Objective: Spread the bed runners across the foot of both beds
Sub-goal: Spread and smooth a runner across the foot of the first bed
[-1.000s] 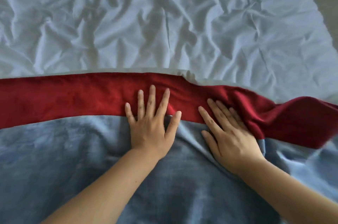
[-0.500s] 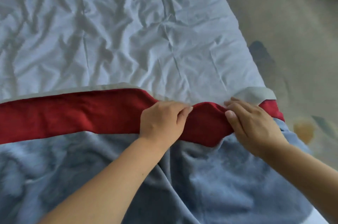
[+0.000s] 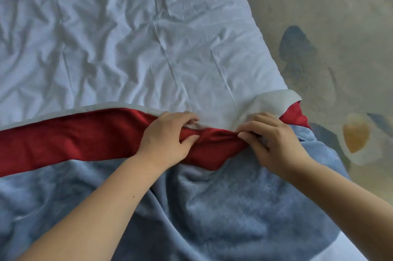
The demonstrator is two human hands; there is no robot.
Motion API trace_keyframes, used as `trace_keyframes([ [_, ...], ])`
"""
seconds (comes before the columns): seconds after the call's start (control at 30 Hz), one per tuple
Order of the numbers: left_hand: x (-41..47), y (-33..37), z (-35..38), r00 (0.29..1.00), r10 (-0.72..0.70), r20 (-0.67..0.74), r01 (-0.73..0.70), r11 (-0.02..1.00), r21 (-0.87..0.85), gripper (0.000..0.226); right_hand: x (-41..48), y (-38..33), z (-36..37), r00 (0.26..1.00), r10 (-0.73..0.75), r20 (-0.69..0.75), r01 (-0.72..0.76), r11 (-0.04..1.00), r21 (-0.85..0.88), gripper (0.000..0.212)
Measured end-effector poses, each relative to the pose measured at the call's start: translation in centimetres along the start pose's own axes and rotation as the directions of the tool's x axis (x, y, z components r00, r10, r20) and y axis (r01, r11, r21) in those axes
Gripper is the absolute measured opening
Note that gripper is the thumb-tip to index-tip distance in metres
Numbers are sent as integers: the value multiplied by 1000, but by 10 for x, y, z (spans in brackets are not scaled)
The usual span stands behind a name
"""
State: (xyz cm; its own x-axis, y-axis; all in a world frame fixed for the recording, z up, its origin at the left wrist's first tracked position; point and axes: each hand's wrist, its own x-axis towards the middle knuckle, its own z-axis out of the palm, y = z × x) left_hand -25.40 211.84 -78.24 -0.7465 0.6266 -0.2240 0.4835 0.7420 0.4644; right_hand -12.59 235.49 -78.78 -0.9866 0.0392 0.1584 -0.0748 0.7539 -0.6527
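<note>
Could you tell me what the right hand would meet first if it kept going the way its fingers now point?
The right hand points left along the bunched red runner; going straight on, it would probably meet the left hand first, gripping the same fold just beside it.

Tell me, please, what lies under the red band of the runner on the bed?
The red band lies over the white sheet, edged by a pale border. The left hand and right hand bunch it. The mattress is covered.
</note>
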Motion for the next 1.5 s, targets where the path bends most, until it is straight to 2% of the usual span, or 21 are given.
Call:
trace_keyframes([
  [0.07, 5, -6, -11, 999, 44, -1, -44, 995, 88, 28, 11, 1, -10, 994, -31, 108, 24, 998, 61, 22],
  [0.17, 8, -20, -26, 999, 42, -32, -38, 993, 114, 20, 29, 3, -31, 961, -19, 276, 0, 998, 68, 28],
  [0.3, 0, -40, -35, 996, 92, 3, -91, 974, 207, 31, 57, 4, -56, 937, -60, 344, 79, 996, -42, 25],
  [0.4, -4, -51, -38, 997, 65, -50, -50, 964, 262, 43, 75, 5, -69, 906, -58, 419, 107, 990, -93, 27],
  [0.47, -3, -56, -37, 992, 85, -92, -51, 945, 322, 45, 84, 5, -74, 907, -46, 418, 101, 989, -110, 32],
  [0.57, 2, -63, -31, 978, 79, -193, -4, 932, 362, 34, 94, 2, -72, 931, -68, 359, 105, 991, -85, 22],
  [0.67, 10, -76, -29, 970, 34, -242, 44, 951, 307, 17, 110, 2, -68, 963, -9, 270, 67, 976, -206, 28],
  [0.73, 17, -84, -34, 969, 85, -234, -11, 954, 301, 8, 125, 5, -67, 977, 70, 203, 4, 939, -345, 25],
  [0.83, 27, -90, -44, 968, 154, -199, -75, 932, 355, 4, 148, 5, -62, 969, 211, 129, -142, 902, -407, 12],
  [0.9, 37, -93, -57, 958, 73, -278, 22, 945, 325, 10, 157, 4, -58, 965, 260, 39, -225, 894, -386, 19],
  [1.0, 58, -100, -78, 905, 38, -424, 101, 948, 301, 18, 163, 2, -47, 957, 224, -184, -273, 910, -312, 41],
  [1.07, 72, -102, -80, 921, -10, -388, 146, 936, 322, 19, 158, -4, -30, 953, 177, -246, -262, 890, -373, 61],
  [1.13, 74, -99, -67, 929, -83, -360, 216, 913, 347, 27, 145, -10, -6, 967, 200, -156, -250, 858, -449, 75],
  [1.17, 68, -95, -54, 930, -100, -353, 232, 905, 356, 35, 134, -13, 8, 972, 219, -89, -235, 856, -460, 76],
  [1.23, 42, -77, -27, 942, -59, -330, 178, 923, 342, 47, 101, -18, 40, 978, 210, 12, -180, 864, -470, 65],
  [1.33, -14, -47, 22, 986, -100, -137, 135, 951, 278, 65, 37, -20, 74, 947, 289, 138, -194, 861, -470, 54],
  [1.4, -56, -28, 51, 990, -124, -63, 136, 956, 260, 77, -3, -17, 79, 933, 328, 147, -225, 853, -472, 56],
  [1.5, -113, 2, 83, 1000, -10, 3, 9, 976, 216, 81, -48, -8, 67, 934, 344, 93, -263, 843, -470, 56],
])
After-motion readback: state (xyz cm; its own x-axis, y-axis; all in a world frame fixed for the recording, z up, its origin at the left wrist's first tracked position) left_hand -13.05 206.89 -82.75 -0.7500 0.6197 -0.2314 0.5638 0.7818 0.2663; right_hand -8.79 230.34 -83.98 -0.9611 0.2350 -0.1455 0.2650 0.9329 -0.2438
